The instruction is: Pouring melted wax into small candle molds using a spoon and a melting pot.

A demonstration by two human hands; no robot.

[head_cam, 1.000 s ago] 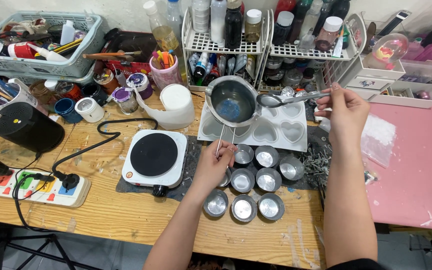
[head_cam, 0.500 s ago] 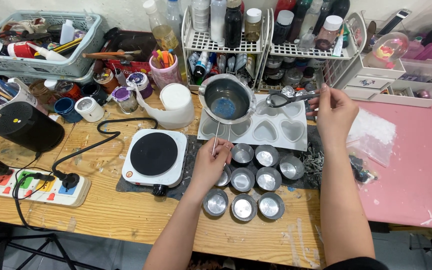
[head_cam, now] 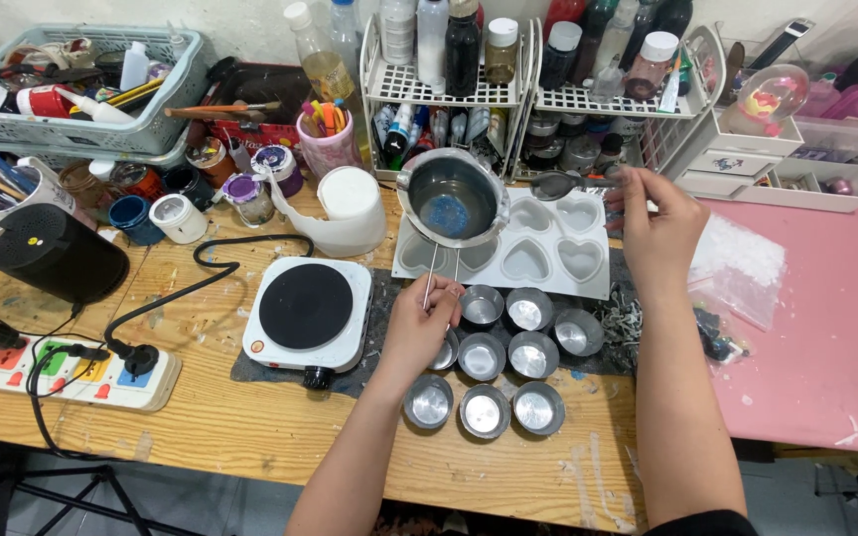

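My left hand (head_cam: 427,323) has its fingers clamped on the thin wire handle of the small metal melting pot (head_cam: 452,196). The pot is held up off the bench, over the upper left cells of the white heart mould (head_cam: 546,245). Its handle runs down and toward me, so the long axis goes from the bowl at the far end to my left hand at the near end. The bowl looks about level, with a patch of blue stuff on its bottom; I can't tell which way the pour lip faces.

My right hand (head_cam: 655,220) has its fingers pinched on the handle end of a metal spoon (head_cam: 558,183). The spoon lies almost flat and crosswise, bowl pointing left at the pot, just beside its right rim but apart from it. So the spoon sits right of the pot, and the right hand is the nearer one to the rim.

Below the pot, nine small round tins (head_cam: 508,362) sit in rows on a dark mat. The hot plate (head_cam: 307,310) stands left of my left hand, nothing on it. White jug (head_cam: 347,210) behind it, wire racks of bottles (head_cam: 469,60) at the back, power strip (head_cam: 62,372) at far left, clear bag of white flakes (head_cam: 742,273) on the pink surface at right.
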